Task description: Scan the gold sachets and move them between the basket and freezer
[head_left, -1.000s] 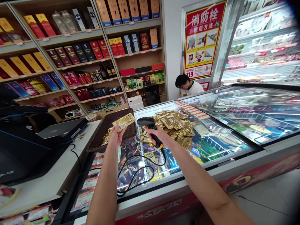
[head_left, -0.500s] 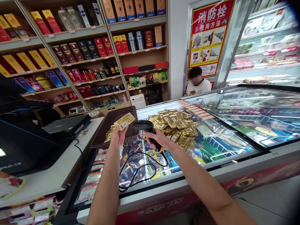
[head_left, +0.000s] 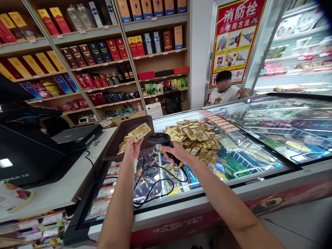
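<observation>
My left hand (head_left: 133,148) is closed on one end of a gold foil packet (head_left: 140,132), its barcode side turned up. The packet is held over a brown wicker basket (head_left: 111,147), in which more gold packets (head_left: 122,145) lie. In my right hand (head_left: 176,152) is a black barcode scanner (head_left: 158,138), fingers wrapped round its handle, its head pointing left at the packet without touching it. From the scanner a black cable (head_left: 153,200) loops over the glass freezer lid. Just beyond my right hand a heap of gold packets (head_left: 195,133) rests on the glass.
The glass-topped freezer (head_left: 147,219) fills the front and right. To the left stand a white counter (head_left: 64,190) and a dark checkout machine (head_left: 28,148). Shelves of boxed goods (head_left: 103,31) line the back wall. A person (head_left: 224,88) in white is behind the freezer.
The view has shifted slightly, moving the scene a little to the right. My hands keep nearly the same pose on the packet and scanner. The person behind the freezer has raised an arm.
</observation>
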Demonstrator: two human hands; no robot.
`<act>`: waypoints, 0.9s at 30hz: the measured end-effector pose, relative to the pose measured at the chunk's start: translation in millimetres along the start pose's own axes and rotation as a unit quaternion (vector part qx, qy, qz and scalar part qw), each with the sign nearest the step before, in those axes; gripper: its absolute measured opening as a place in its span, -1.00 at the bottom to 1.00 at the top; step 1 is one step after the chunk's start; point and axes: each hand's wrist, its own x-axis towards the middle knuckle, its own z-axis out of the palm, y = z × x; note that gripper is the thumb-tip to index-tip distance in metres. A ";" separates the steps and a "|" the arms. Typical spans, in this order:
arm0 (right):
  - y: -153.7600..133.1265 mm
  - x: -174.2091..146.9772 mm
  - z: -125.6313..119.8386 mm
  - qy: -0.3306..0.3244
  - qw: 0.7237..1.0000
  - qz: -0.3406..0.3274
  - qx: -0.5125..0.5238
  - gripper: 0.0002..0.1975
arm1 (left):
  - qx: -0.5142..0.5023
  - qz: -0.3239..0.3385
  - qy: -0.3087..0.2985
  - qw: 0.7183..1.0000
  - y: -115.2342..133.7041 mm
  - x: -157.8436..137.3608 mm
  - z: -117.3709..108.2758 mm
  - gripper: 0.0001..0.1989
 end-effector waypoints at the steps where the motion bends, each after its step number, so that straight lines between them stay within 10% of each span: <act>1: 0.4 0.2 -0.1 0.000 1.000 0.000 0.001 -0.56 | -0.001 0.000 0.001 1.000 -0.3 0.0 -0.1 -0.78; 18: -0.1 -0.5 0.6 -0.001 1.000 -0.006 0.019 -0.55 | -0.002 -0.009 0.015 1.000 -1.1 -2.9 0.9 -0.76; 27: 0.4 1.2 -13.6 -0.002 0.990 0.023 0.141 -0.57 | 0.008 0.030 0.125 0.992 9.5 23.9 -1.1 -0.70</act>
